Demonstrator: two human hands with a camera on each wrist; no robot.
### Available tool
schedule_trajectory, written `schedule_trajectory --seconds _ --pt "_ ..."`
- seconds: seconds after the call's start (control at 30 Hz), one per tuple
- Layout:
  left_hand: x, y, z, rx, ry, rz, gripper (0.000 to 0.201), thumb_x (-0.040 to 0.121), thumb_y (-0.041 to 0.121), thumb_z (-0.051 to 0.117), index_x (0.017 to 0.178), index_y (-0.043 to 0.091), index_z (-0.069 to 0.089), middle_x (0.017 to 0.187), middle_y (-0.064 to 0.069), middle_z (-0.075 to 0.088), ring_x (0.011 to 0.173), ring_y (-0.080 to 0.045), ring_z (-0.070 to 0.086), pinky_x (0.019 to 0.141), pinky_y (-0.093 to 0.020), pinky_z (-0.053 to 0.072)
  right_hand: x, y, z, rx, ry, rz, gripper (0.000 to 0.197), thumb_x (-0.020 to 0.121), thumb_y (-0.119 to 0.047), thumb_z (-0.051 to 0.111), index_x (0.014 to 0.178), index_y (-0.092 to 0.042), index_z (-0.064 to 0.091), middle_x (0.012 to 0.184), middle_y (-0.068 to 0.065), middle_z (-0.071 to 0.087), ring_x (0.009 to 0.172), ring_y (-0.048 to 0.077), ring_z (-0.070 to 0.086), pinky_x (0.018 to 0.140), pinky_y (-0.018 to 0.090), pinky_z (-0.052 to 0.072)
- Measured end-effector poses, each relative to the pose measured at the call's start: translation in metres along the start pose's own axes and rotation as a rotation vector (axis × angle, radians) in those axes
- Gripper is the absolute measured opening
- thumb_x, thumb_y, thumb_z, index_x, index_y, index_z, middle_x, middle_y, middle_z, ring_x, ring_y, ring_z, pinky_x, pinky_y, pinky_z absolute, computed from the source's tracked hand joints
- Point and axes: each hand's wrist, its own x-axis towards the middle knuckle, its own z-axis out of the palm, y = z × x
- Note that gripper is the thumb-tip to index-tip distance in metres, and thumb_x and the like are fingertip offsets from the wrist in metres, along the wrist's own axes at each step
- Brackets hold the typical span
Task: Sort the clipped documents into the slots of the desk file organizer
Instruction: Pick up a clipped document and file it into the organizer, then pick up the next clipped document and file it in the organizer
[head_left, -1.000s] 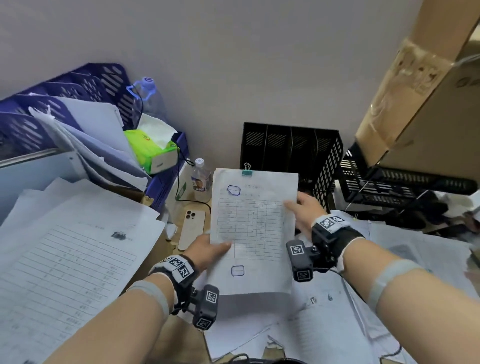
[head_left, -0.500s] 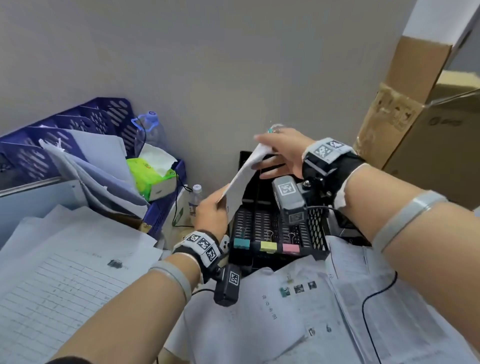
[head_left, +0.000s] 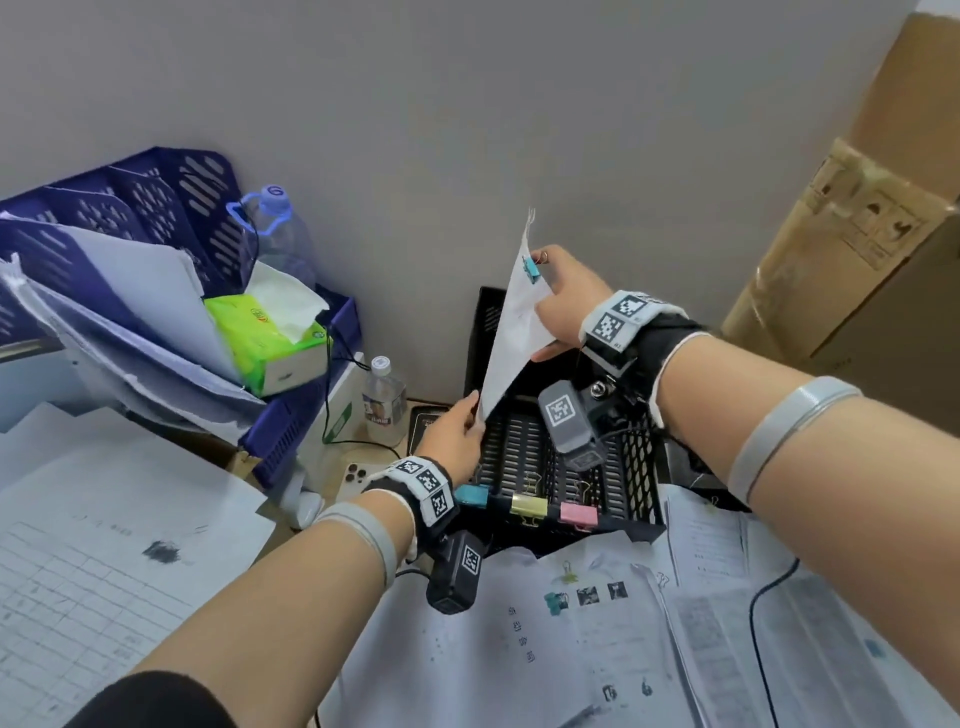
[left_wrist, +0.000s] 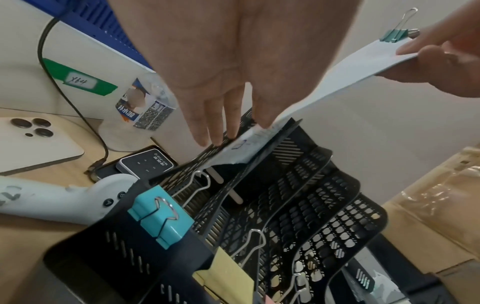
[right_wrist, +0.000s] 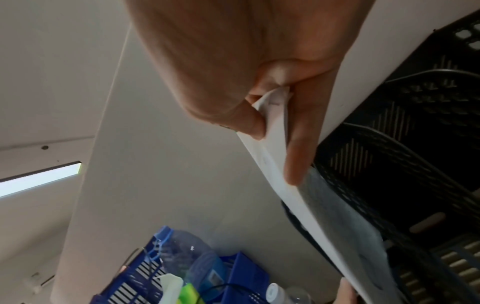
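The person is holding one clipped document (head_left: 511, 332) edge-on above the black file organizer (head_left: 636, 467), tilted, its top leaning toward the wall. The right hand (head_left: 563, 306) is pinching the upper corner, thumb on one face and fingers on the other, just beside the teal clip (head_left: 531, 270). The left hand (head_left: 457, 431) is steadying the lower end with nearly straight fingers (left_wrist: 207, 125) laid against the sheet; whether its thumb is pinching cannot be told. In the left wrist view the bottom edge is resting at the rim of the leftmost slot, by the outer wall. That slot is carrying a blue clip (head_left: 471, 496) on its front lip; the next slots are carrying a yellow clip (head_left: 529, 505) and a pink clip (head_left: 578, 514), and all three slots are standing open. Loose papers (head_left: 597, 623) are crowding the front lip, a cardboard box (head_left: 857, 249) is standing close on the right, and a phone (head_left: 358, 475) and small bottle (head_left: 383, 397) are lying to the left.

Compared with half a second ago, the right hand has risen and drawn the clipped top end higher, so the document is standing steeper, while the left hand has shifted right over the organizer's left slot.
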Motion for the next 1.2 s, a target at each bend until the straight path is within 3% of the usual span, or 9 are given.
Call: schedule_trajectory --seconds 0.17,0.3,0.43,0.57,0.67,0.83,0.93,1.03,1.2 --pt "0.008 -0.017 0.009 0.048 -0.046 -0.077 0.049 0.099 0.021 0.053 0.147 0.026 0.046 0.134 -0.002 0.062 0.121 -0.02 0.059 0.096 -0.022 0.04 0.013 0.039 0.021 0.02 -0.018 0.058 0.055 0.085 0.006 0.039 0.125 -0.031 0.045 0.115 0.009 0.056 0.083 0.034 0.067 0.049 0.044 0.06" --pt "0.008 -0.029 0.016 0.027 -0.114 -0.114 0.055 0.094 0.016 0.062 0.145 0.027 0.047 0.124 -0.001 0.066 0.116 -0.016 0.061 0.104 -0.027 0.046 0.015 0.066 0.044 0.027 -0.068 0.099 0.059 0.084 0.007 0.044 0.132 -0.027 0.043 0.111 0.01 0.057 0.087 0.032 0.067 0.057 0.047 0.061" --pt "0.0 -0.035 0.013 -0.03 -0.095 -0.142 0.048 0.094 0.006 0.058 0.139 0.019 0.053 0.116 -0.003 0.065 0.112 -0.019 0.061 0.098 -0.029 0.049 0.01 0.082 0.063 0.061 -0.12 0.043 0.047 0.083 0.002 0.054 0.123 -0.023 0.049 0.102 0.013 0.067 0.087 0.029 0.071 0.069 0.046 0.062" --pt "-0.016 -0.053 0.004 -0.04 0.074 -0.213 0.026 0.092 0.009 0.056 0.116 0.018 0.058 0.093 0.0 0.063 0.098 -0.023 0.063 0.095 -0.035 0.05 -0.002 0.091 0.068 0.285 -0.171 0.148 0.025 0.091 -0.001 0.049 0.113 -0.013 0.052 0.09 0.013 0.069 0.068 0.025 0.07 0.058 0.032 0.059" --pt "-0.038 -0.072 -0.002 -0.021 0.175 -0.263 0.006 0.092 0.013 0.058 0.095 0.018 0.057 0.082 0.001 0.061 0.08 -0.017 0.058 0.074 -0.027 0.045 -0.024 0.104 0.066 0.271 -0.172 0.183 0.013 0.093 -0.004 0.05 0.101 -0.001 0.059 0.083 0.019 0.068 0.061 0.025 0.066 0.053 0.029 0.053" --pt "-0.075 -0.105 0.01 -0.099 -0.016 -0.279 0.017 0.088 0.015 0.066 0.072 0.021 0.066 0.07 -0.001 0.069 0.069 -0.017 0.068 0.074 -0.03 0.051 -0.077 0.162 0.078 0.147 -0.489 0.368 0.022 0.094 -0.016 0.052 0.087 -0.001 0.066 0.077 0.018 0.072 0.066 0.028 0.07 0.059 0.031 0.057" --pt "-0.092 -0.118 0.028 0.031 -0.241 -0.292 0.011 0.086 0.018 0.071 0.096 0.014 0.075 0.09 0.0 0.072 0.088 -0.018 0.068 0.083 -0.029 0.05 -0.11 0.213 0.094 0.013 -0.553 0.527 0.018 0.091 -0.014 0.056 0.097 0.0 0.065 0.088 0.014 0.072 0.076 0.03 0.072 0.065 0.038 0.06" --pt "-0.099 -0.132 0.045 0.26 -0.354 -0.295 0.049 0.086 0.024 0.072 0.132 0.017 0.061 0.123 -0.007 0.066 0.11 -0.026 0.065 0.096 -0.033 0.051 -0.135 0.257 0.108 -0.253 -0.501 0.588 0.03 0.09 -0.021 0.059 0.11 0.0 0.065 0.106 0.017 0.069 0.095 0.032 0.07 0.082 0.045 0.057" --pt "-0.104 -0.142 0.057 0.396 -0.354 -0.277 0.057 0.09 0.018 0.066 0.145 0.016 0.048 0.141 -0.014 0.057 0.128 -0.03 0.055 0.103 -0.032 0.042 -0.161 0.304 0.133 -0.375 -0.473 0.648 0.056 0.086 -0.038 0.065 0.13 -0.005 0.052 0.13 0.012 0.058 0.117 0.03 0.057 0.099 0.035 0.046"
